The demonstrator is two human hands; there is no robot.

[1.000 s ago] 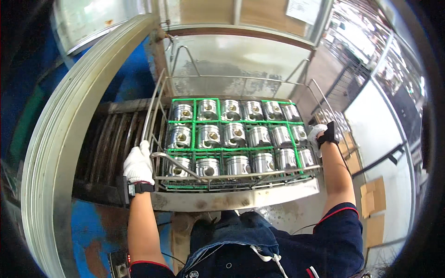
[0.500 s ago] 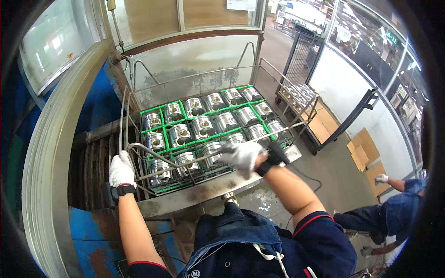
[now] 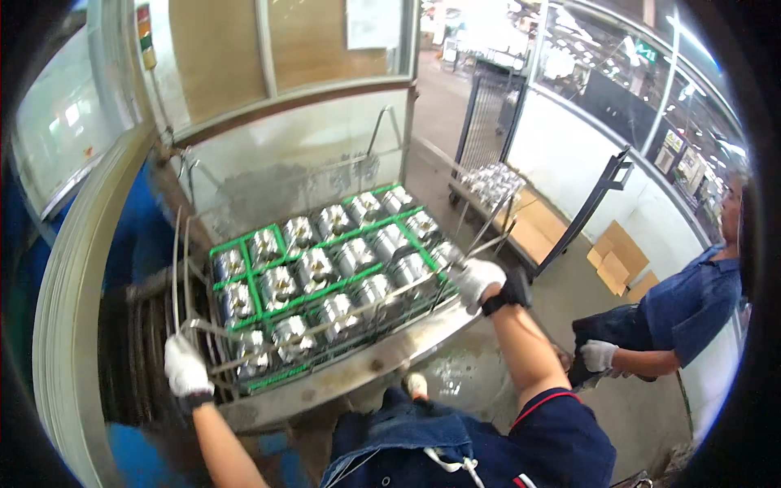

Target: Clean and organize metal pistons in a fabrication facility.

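right hand [image 3: 478, 285] further along basket [image 3: 333, 358]

Shiny silver pistons [image 3: 355, 256] sit in a bright green grid [image 3: 252, 282]. White gloves on the left hand [image 3: 187, 366] (8 o'clock) and right hand [image 3: 480, 285] (4 o'clock), black wrist straps [image 3: 504, 298]. Navy sleeve [image 3: 561, 431] at 5, red trim. Tan cardboard [image 3: 618, 252], 3 o'clock.
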